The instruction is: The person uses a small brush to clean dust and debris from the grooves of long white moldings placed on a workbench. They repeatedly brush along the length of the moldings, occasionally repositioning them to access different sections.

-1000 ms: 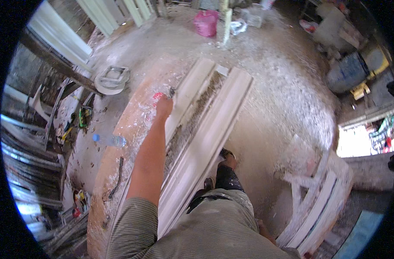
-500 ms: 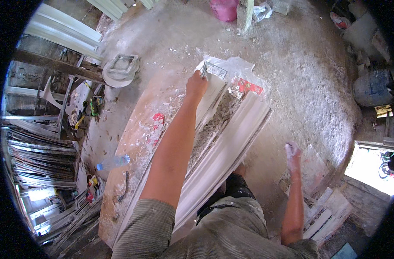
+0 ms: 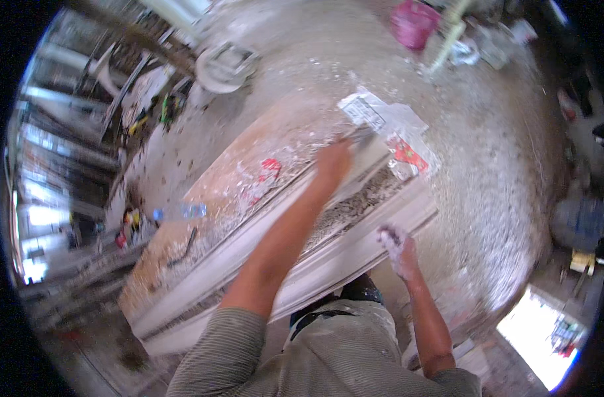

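Long pale moulding boards (image 3: 249, 281) lie slantwise on a brown wooden sheet in front of me, with a trough of grey crumbly debris (image 3: 351, 213) along their middle. My left hand (image 3: 335, 161) is closed around what looks like a putty knife (image 3: 363, 137), its grey blade at the far end of the left board. The handle is hidden in the fist. My right hand (image 3: 398, 251), coated in white powder, hovers by the near edge of the right board. Its fingers are curled; what they hold, if anything, is too blurred to name.
A clear plastic bottle (image 3: 181, 212) and a dark tool (image 3: 185, 248) lie on the wooden sheet (image 3: 239, 149). Plastic wrapping (image 3: 401, 119) sits past the boards' far end. A round white lid-like piece (image 3: 227, 68) and a pink bag (image 3: 414, 25) stand farther off.
The view has turned, swinging the boards clockwise. My left hand has drawn back a little along the left board with the putty knife. My right hand has come in from the right toward the boards.
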`<state>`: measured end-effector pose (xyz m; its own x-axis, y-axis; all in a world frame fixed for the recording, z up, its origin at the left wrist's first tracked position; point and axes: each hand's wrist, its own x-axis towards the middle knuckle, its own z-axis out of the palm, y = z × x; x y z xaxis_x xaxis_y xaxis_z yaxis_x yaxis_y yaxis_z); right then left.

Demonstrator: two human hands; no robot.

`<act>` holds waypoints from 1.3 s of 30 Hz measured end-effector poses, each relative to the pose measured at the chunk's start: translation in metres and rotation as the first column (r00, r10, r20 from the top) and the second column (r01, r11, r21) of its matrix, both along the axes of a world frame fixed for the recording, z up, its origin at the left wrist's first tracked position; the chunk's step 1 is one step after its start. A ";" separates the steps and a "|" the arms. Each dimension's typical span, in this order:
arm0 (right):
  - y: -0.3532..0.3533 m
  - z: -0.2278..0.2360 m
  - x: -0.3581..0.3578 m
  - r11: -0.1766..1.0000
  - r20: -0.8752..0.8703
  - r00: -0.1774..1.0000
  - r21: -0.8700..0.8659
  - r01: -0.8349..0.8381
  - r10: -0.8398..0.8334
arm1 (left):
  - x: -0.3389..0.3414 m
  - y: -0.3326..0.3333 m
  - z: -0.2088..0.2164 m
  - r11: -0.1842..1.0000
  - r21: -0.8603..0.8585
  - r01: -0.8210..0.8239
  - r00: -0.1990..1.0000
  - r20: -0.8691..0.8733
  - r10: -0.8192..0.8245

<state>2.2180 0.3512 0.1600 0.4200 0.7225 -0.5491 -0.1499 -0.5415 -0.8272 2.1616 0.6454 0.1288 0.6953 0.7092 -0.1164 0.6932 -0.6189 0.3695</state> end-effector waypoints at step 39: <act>0.290 -0.073 -0.207 -0.034 0.633 -0.139 -0.174 -0.984 0.761 | -0.554 -0.305 -0.003 0.016 -0.105 -0.994 0.057 -0.405 0.913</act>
